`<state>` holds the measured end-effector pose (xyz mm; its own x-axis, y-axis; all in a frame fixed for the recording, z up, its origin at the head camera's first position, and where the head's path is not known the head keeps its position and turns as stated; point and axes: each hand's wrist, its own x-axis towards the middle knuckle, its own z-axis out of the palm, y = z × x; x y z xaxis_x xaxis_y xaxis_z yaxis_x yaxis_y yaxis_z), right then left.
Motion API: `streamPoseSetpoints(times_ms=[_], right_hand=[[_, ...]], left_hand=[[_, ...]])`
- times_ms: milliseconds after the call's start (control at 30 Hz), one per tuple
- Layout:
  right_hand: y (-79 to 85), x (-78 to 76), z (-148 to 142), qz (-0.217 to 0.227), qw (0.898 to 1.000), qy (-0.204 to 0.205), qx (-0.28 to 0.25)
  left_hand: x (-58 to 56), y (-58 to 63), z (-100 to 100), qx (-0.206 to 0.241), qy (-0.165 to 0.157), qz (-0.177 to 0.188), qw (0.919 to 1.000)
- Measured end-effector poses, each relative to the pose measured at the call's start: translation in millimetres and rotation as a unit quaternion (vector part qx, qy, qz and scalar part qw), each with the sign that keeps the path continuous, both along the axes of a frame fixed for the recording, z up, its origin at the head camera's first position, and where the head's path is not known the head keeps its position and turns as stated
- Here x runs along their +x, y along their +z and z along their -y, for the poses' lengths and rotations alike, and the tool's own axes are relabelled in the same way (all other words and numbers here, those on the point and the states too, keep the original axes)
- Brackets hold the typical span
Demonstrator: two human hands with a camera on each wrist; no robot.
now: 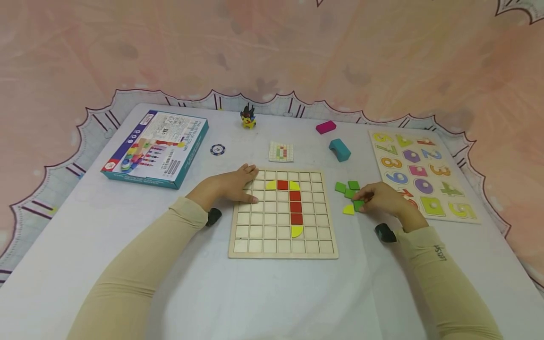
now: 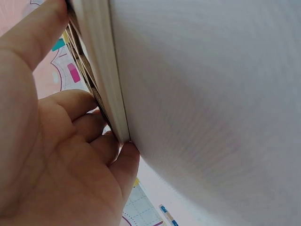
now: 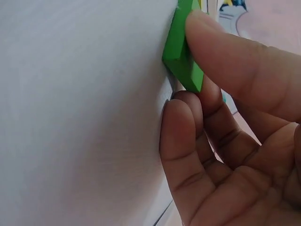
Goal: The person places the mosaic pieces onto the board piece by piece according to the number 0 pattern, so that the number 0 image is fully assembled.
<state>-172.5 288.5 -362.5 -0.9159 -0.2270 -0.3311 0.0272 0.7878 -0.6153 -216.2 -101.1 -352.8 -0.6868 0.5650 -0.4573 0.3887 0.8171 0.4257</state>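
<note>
A wooden grid board (image 1: 260,233) lies flat, with red square tiles (image 1: 296,207) and yellow quarter-round tiles (image 1: 296,231) set in some cells. My left hand (image 1: 231,184) rests on its upper left edge, fingers spread; up close in the left wrist view, the fingertips touch the board's side (image 2: 101,66). To the right of the board, my right hand (image 1: 380,200) pinches a green square tile (image 3: 181,47) between thumb and fingers, low over the cloth. Several other green tiles (image 1: 340,187) and one yellow quarter-round tile (image 1: 348,209) lie beside those fingers.
Beyond the board lies a small pattern card (image 1: 281,152). A boxed toy (image 1: 157,148), a poker chip (image 1: 217,149) and a small figurine (image 1: 248,118) stand toward the left and back. Magenta (image 1: 326,127) and teal blocks (image 1: 340,150) and a number puzzle (image 1: 425,179) are to the right.
</note>
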Motion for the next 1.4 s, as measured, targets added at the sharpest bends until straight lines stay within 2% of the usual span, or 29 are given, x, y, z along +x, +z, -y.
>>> streamPoseSetpoints(times_ms=[367, 600, 833, 1133, 1400], right_hand=[[6.7, 0.9, 7, -0.011, 1.0, -0.003, -0.02], [14.0, 0.9, 24, 0.006, 0.997, -0.004, -0.075], [17.2, 2.2, 54, 0.016, 0.993, 0.029, -0.111], [17.2, 7.4, 99, 0.032, 0.991, 0.084, -0.097], [11.0, 14.8, 136, 0.037, 0.983, 0.15, -0.099]], left_hand=[[0.6, 1.1, 0, -0.004, -0.005, -0.004, 1.0], [-0.3, -0.6, 0, -0.007, 0.002, -0.002, 1.0], [-1.8, -3.7, 0, -0.004, 0.001, -0.005, 1.0], [-2.7, -4.5, 0, -0.007, 0.0, -0.004, 1.0], [-3.2, -4.4, -1, -0.008, 0.002, -0.004, 1.0]])
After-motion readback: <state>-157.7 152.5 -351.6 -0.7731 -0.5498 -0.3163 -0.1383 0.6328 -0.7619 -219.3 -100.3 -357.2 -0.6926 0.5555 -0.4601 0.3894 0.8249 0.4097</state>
